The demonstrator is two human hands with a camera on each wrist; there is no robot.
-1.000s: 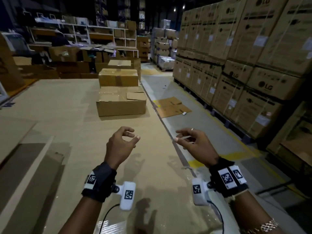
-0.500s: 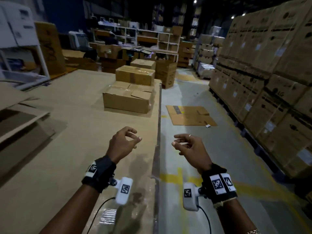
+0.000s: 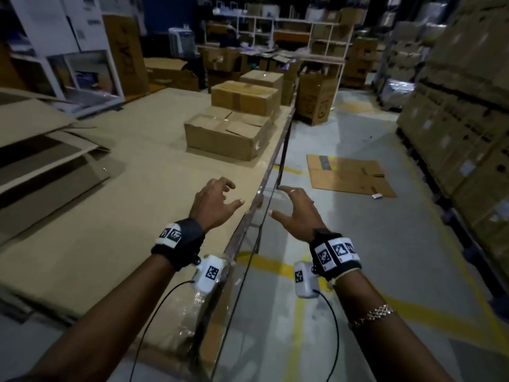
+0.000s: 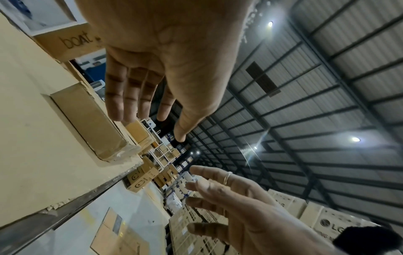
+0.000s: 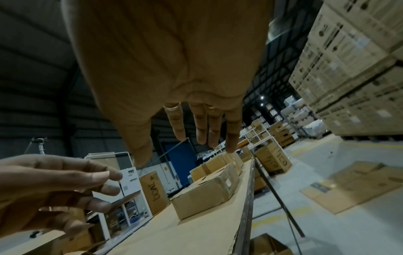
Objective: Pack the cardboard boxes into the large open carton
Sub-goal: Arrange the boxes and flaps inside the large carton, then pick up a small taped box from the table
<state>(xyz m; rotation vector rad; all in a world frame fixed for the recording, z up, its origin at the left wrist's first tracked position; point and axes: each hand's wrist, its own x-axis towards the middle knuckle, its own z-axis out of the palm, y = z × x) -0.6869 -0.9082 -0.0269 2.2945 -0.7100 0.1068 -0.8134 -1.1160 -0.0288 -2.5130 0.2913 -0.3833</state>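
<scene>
Three brown cardboard boxes stand in a row along the table's right edge: a low one with loose top flaps (image 3: 228,136) (image 5: 207,193) (image 4: 87,117), a taped one (image 3: 245,97) behind it, and a third (image 3: 261,78) farther back. Large cardboard flaps, perhaps of an open carton (image 3: 46,161), lie at the table's left. My left hand (image 3: 234,193) (image 4: 152,103) hovers over the table's right edge with its fingers spread, holding nothing. My right hand (image 3: 276,201) (image 5: 185,134) is spread and empty beside it, over the aisle. Both hands are well short of the nearest box.
The table (image 3: 124,216) has a metal rim on its right. A flattened carton (image 3: 347,175) lies on the aisle floor. Stacked LG cartons (image 3: 454,119) wall the right side. An upright carton (image 3: 316,100) stands on the floor past the table's end. White shelving (image 3: 68,51) is at far left.
Both hands have gone from loosely curled to spread and have reached forward. The view has swung left and the boxes are closer.
</scene>
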